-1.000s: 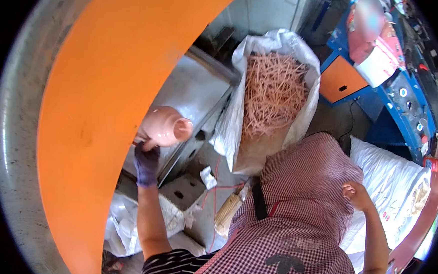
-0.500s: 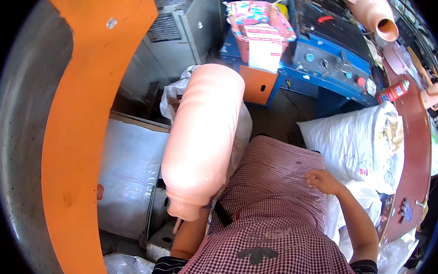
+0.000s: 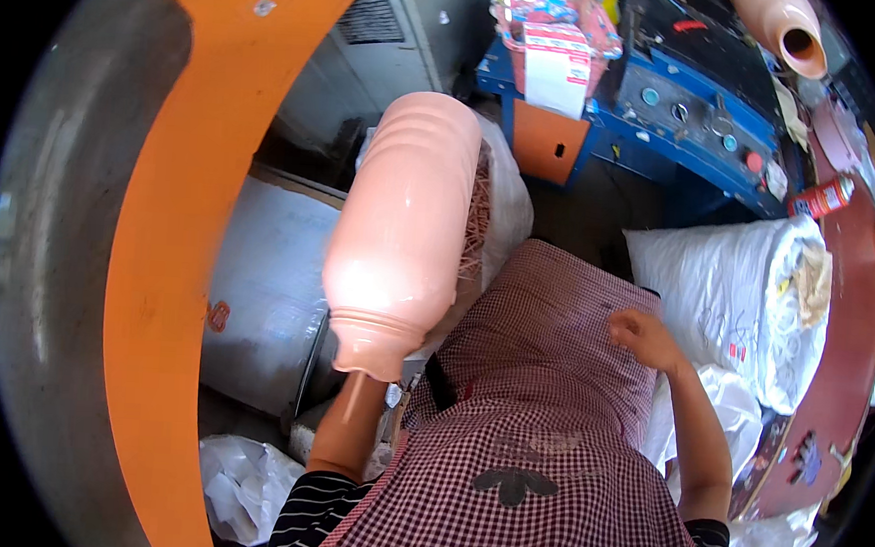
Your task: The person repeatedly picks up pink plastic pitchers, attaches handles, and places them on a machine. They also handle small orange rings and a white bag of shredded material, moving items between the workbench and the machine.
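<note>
A large pink plastic bottle (image 3: 401, 211), ribbed near its far end, is held up left of my lap, its narrow neck toward me. A thin pink strip (image 3: 354, 399) hangs from the neck. My left forearm (image 3: 339, 443) reaches up beneath the bottle; the bottle hides the hand and fingers that hold it. Over the lap of my checked apron (image 3: 541, 380), my right hand (image 3: 642, 336) hovers with its fingers curled in a loose fist, and nothing shows in it. Behind the bottle stands a white sack (image 3: 508, 193) of thin pink strips.
An orange panel (image 3: 173, 257) curves along my left, beside a sheet-covered box (image 3: 261, 293). Ahead, a pink basket (image 3: 597, 43) stands by a blue machine (image 3: 657, 117). A full white sack (image 3: 707, 290) and a reddish table (image 3: 845, 319) with another pink bottle (image 3: 783, 29) lie right.
The bottle has come slightly nearer to me and its neck has tilted, showing more of the strip sack behind. My view has turned a little left; my right hand stays curled.
</note>
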